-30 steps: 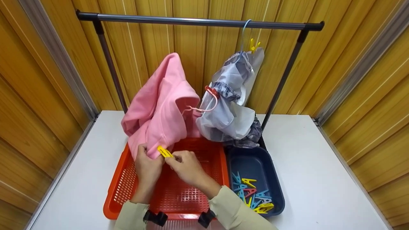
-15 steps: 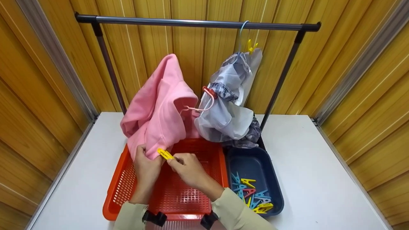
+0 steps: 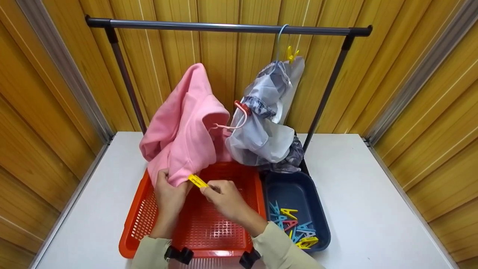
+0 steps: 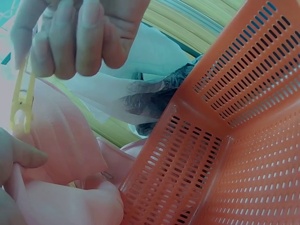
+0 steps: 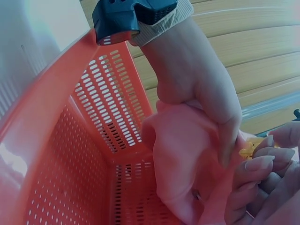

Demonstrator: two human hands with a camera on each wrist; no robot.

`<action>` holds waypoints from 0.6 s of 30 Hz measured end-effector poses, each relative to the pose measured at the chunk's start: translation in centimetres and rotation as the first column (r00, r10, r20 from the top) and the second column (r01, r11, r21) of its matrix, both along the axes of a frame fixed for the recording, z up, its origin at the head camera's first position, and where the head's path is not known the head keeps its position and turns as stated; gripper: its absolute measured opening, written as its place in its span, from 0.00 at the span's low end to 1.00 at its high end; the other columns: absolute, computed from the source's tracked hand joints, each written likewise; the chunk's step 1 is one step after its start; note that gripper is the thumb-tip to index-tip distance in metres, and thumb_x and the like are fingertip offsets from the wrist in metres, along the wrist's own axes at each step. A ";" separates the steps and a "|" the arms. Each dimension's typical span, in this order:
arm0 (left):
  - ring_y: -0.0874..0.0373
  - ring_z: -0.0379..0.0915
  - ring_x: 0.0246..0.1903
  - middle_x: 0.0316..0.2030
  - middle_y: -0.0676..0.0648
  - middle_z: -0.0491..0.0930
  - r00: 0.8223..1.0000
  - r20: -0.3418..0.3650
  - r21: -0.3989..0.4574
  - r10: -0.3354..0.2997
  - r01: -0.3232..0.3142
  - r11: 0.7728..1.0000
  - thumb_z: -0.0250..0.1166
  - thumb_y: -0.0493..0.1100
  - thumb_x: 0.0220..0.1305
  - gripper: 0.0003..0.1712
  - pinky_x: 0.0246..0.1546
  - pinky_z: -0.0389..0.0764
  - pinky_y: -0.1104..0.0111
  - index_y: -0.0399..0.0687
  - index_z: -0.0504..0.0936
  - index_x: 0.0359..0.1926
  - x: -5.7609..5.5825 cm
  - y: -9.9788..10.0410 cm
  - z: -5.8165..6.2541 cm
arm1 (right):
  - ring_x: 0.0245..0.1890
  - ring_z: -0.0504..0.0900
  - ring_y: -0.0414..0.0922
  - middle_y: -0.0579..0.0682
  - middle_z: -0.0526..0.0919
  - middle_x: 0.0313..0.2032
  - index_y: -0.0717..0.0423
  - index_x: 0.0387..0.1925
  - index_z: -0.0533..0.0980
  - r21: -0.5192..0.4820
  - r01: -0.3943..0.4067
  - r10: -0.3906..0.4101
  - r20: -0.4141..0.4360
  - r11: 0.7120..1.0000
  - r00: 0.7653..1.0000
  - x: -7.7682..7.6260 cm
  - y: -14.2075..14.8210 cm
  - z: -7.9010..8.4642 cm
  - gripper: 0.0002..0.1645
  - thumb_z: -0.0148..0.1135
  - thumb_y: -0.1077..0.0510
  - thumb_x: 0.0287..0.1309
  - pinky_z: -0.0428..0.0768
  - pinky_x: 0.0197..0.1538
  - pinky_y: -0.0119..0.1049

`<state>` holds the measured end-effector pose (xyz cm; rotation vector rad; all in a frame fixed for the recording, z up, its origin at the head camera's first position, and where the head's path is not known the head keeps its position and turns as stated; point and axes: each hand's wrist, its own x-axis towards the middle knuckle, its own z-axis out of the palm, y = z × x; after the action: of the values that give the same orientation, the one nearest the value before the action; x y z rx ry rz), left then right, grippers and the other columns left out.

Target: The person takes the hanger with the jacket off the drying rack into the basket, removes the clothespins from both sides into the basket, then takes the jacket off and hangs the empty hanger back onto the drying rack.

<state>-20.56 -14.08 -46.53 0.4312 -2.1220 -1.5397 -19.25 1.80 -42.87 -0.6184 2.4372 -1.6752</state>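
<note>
A pink garment (image 3: 194, 127) of thick cloth hangs down into the red basket, with a pink hanger (image 3: 231, 127) poking out of its opening. My left hand (image 3: 170, 198) grips the garment's lower edge, thumb on top of the cloth. Between the thumb and fingers of my right hand (image 3: 226, 200), a yellow clothespin (image 3: 198, 181) is pinched by its handle end. The pin's tip lies right at the edge of the cloth beside my left hand. In the left wrist view the clothespin (image 4: 22, 105) points down at the pink fabric.
A black rack (image 3: 227, 27) spans the back. From it hangs a whitish-grey garment (image 3: 261, 127) on a blue hanger (image 3: 278, 46), with yellow clothespins (image 3: 292, 54) at the top. The red basket (image 3: 129, 224) stands beside a dark blue tub (image 3: 323, 224) holding several coloured clothespins (image 3: 290, 224).
My right hand and the yellow clothespin have drawn slightly to the right, away from my left hand. The left hand keeps its grip on the garment. The head view has shifted a little.
</note>
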 end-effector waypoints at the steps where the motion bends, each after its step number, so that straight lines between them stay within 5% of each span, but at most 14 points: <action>1: 0.48 0.69 0.41 0.41 0.37 0.76 1.000 -0.005 -0.007 0.000 0.000 1.000 0.73 0.37 0.48 0.26 0.44 0.71 0.60 0.35 0.70 0.45 0.0 0.0 0.0 | 0.16 0.60 0.36 0.43 0.63 0.15 0.63 0.17 0.69 -0.001 0.004 -0.004 -0.001 1.000 1.000 -0.1 0.2 0.0 0.19 0.55 0.60 0.63 0.58 0.23 0.27; 8: 0.50 0.69 0.39 0.39 0.39 0.75 1.000 -0.004 -0.006 0.011 -0.011 1.000 0.76 0.43 0.48 0.28 0.41 0.69 0.62 0.37 0.70 0.44 0.1 -0.1 -0.1 | 0.17 0.62 0.36 0.43 0.65 0.17 0.59 0.19 0.70 -0.018 0.013 -0.013 0.007 1.000 1.000 -0.2 1.8 0.0 0.20 0.55 0.54 0.65 0.61 0.24 0.28; 18: 0.48 0.70 0.40 0.41 0.37 0.76 1.000 0.008 0.019 0.012 -0.012 1.000 0.70 0.37 0.52 0.21 0.43 0.70 0.61 0.35 0.71 0.44 0.1 -0.1 0.1 | 0.14 0.61 0.36 0.43 0.65 0.16 0.62 0.21 0.71 -0.015 0.025 -0.025 0.013 1.000 1.000 -0.6 3.5 -0.6 0.20 0.55 0.53 0.65 0.60 0.20 0.27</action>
<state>-20.50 -14.19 -46.40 0.4567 -2.1085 -1.5557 -19.82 5.25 -43.48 -0.5795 2.4358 -1.7032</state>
